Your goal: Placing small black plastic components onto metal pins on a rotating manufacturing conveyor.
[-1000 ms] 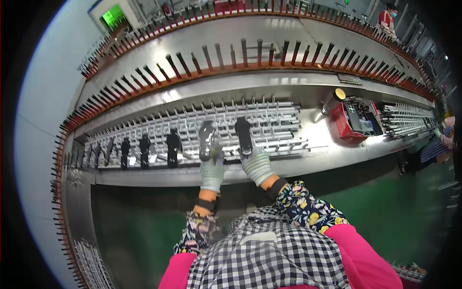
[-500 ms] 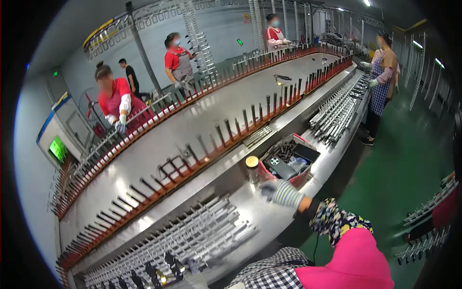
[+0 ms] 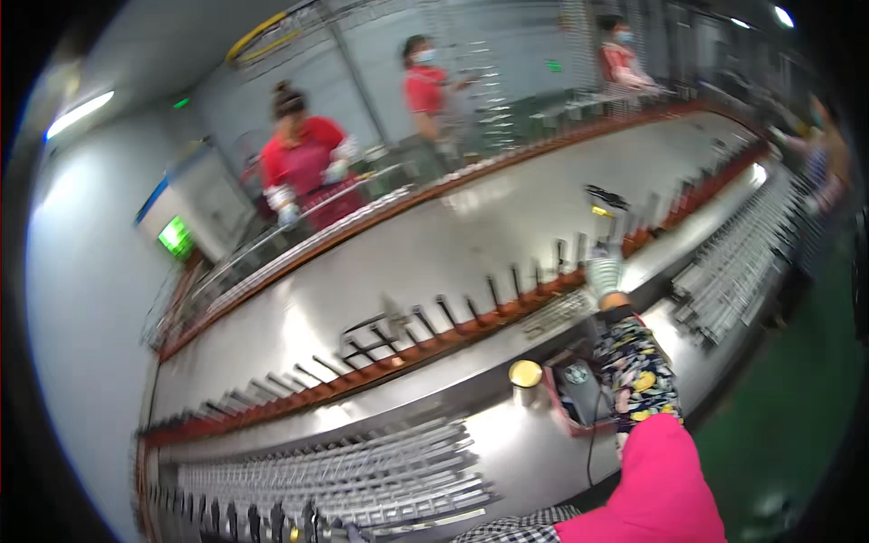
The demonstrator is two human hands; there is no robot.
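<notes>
A long metal tabletop (image 3: pixel 507 217) slants across the view, edged on the near side by a red-brown rail (image 3: pixel 480 328) of dark upright pegs (image 3: pixel 447 313). Pale metal racks (image 3: pixel 362 471) lie on the ledge below. A red box (image 3: pixel 555 403) sits beside a yellow-topped can (image 3: pixel 525 373). The right hand (image 3: pixel 605 270), in a striped glove, reaches beyond the box to the rail; blur hides whether its fingers are wide, narrow or closed on something. I cannot make out the left hand. Just past those fingers, over the metal, is 1 black piece (image 3: pixel 608 197) with a touch of yellow; whether they touch it, I cannot tell. It looks light and stiff, perhaps slippery; its middle seems the surest hold.
</notes>
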